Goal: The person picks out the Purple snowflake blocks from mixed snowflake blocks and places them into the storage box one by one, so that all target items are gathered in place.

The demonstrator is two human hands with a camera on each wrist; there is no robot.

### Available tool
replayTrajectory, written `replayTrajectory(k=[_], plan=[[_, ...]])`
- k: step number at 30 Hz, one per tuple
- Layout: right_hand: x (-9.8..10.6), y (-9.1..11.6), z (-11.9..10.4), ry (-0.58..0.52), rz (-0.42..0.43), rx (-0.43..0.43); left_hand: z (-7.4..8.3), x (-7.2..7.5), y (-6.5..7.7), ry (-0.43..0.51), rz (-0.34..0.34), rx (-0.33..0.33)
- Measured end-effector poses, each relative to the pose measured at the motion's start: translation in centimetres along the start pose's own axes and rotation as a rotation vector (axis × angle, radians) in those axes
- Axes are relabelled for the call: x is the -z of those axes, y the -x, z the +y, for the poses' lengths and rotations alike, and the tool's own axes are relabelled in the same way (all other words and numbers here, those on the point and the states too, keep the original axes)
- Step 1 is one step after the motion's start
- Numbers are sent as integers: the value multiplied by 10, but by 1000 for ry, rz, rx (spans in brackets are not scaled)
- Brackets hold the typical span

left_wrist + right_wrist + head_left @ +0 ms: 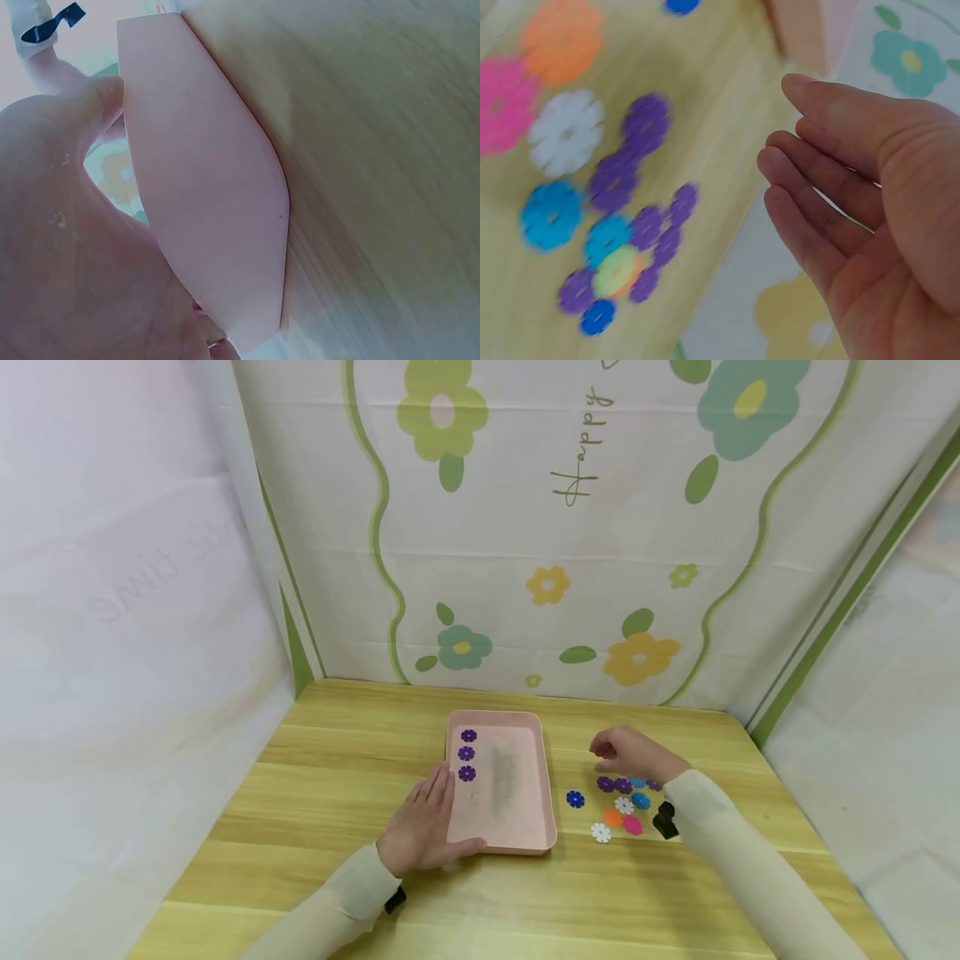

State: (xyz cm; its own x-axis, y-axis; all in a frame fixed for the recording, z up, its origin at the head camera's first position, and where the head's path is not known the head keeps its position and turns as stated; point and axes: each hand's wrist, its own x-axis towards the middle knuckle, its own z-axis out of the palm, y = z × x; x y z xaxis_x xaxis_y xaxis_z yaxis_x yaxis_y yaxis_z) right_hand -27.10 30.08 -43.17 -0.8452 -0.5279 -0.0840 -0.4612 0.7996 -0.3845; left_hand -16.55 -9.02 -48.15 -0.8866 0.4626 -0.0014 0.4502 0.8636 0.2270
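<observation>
A pink tray (pixel 534 785) lies on the table with three purple snowflake discs (pixel 467 753) in a column along its left side. My left hand (pixel 420 827) rests against the tray's near left corner, its fingers straight along the left rim and the thumb on the near rim. In the left wrist view its palm lies beside the tray's outer wall (pixel 202 172). My right hand (pixel 633 755) hovers above the far side of a loose group of coloured discs. In the right wrist view its fingers (pixel 806 217) are loosely bent and hold nothing.
Right of the tray lie a dark blue disc (pixel 575 799), a white disc (pixel 601 832), an orange disc (pixel 612 817) and a pink disc (pixel 633 825). Several purple discs (pixel 646 124) and light blue discs (pixel 551 215) lie nearby. A flowered cloth (pixel 510 527) hangs behind the table.
</observation>
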Motion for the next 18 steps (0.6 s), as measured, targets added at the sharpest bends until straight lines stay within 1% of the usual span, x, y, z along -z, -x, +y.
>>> replayTrajectory(k=[4,8,12,18], plan=[[-6,15,14,4,-16,-38,0,0,1,-7,4,-7],[-20,25,27,7,-21,-67,1,1,2,3,-4,-2],[-34,30,37,1,5,-63,1,2,2,20,-14,2],[-50,32,39,-17,57,-95,1,0,1,34,3,-8]])
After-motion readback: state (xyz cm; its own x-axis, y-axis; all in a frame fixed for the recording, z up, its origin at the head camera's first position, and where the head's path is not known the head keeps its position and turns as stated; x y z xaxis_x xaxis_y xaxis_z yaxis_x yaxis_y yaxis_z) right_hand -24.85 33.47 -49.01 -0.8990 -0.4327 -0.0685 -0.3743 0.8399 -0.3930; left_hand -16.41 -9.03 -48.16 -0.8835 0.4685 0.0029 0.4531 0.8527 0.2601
